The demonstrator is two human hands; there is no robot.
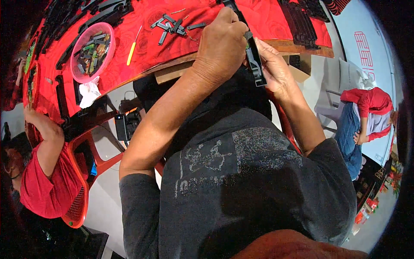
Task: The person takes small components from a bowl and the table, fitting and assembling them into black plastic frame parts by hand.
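Note:
A long, narrow black plastic part point(255, 60) is held slantwise in front of me, across the table's near edge. My right hand point(276, 69) grips it from the right near its lower end, thumb and fingers along its side. Over its upper stretch, my left hand point(224, 43) is closed in a fist-like pinch against the part. The left fingertips are turned away, so whatever they pinch is hidden. Left of that hand, a small pile of grey-black metal pieces point(171, 26) lies on the red tablecloth point(146, 58).
A pink basket point(111, 54) holds many small pieces. Beside it are a yellow-handled tool point(131, 53) and crumpled white tissue point(89, 92). Black parts point(302, 23) are stacked at right. A cardboard box point(298, 75) sits below the edge. A red-clad person point(51, 185) sits left; another point(366, 114) sits right.

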